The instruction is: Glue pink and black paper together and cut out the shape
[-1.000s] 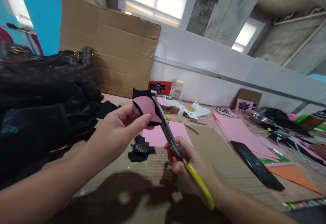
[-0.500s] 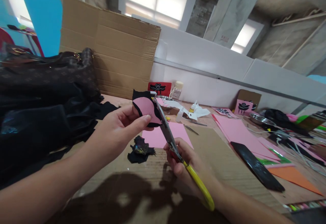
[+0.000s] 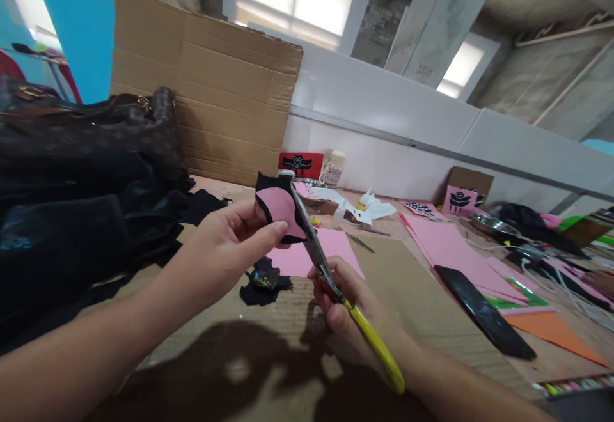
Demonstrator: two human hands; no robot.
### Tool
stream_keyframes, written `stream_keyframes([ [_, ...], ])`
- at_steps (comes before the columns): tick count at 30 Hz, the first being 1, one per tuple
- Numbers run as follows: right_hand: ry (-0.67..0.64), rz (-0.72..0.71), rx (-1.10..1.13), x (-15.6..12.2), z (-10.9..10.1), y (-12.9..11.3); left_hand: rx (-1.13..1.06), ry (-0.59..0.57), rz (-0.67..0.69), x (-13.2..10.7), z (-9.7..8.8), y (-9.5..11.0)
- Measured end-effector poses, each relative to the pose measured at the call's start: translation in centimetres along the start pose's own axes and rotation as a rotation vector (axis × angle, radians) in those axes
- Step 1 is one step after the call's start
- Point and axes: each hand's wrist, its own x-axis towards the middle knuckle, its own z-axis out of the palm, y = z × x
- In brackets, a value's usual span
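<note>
My left hand pinches a small pink paper shape backed with black fabric, held up above the table. My right hand grips yellow-handled scissors; their blades run up along the right edge of the pink and black piece. Below the piece, black fabric scraps lie on a cardboard sheet, beside a pink paper sheet.
A dark handbag and black cloth fill the left. A large cardboard panel leans on the wall. A black phone, pink sheets, orange paper, tweezers, a metal bowl and cables lie to the right.
The pink and black piece has shifted slightly right in my left hand, against the scissor blades. My right hand stays almost in place.
</note>
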Motion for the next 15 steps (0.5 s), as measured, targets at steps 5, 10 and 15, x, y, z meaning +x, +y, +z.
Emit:
stream_keyframes([
  [5, -0.007, 0.009, 0.014, -0.13, -0.04, 0.22, -0.023, -0.013, -0.007, -0.02, -0.03, -0.16],
  [10, 0.012, 0.001, -0.010, -0.13, 0.04, 0.12, -0.038, -0.006, -0.040, 0.06, 0.01, -0.21],
  [15, 0.010, 0.009, 0.006, -0.03, 0.10, 0.09, -0.050, 0.000, -0.036, -0.11, 0.07, -0.08],
])
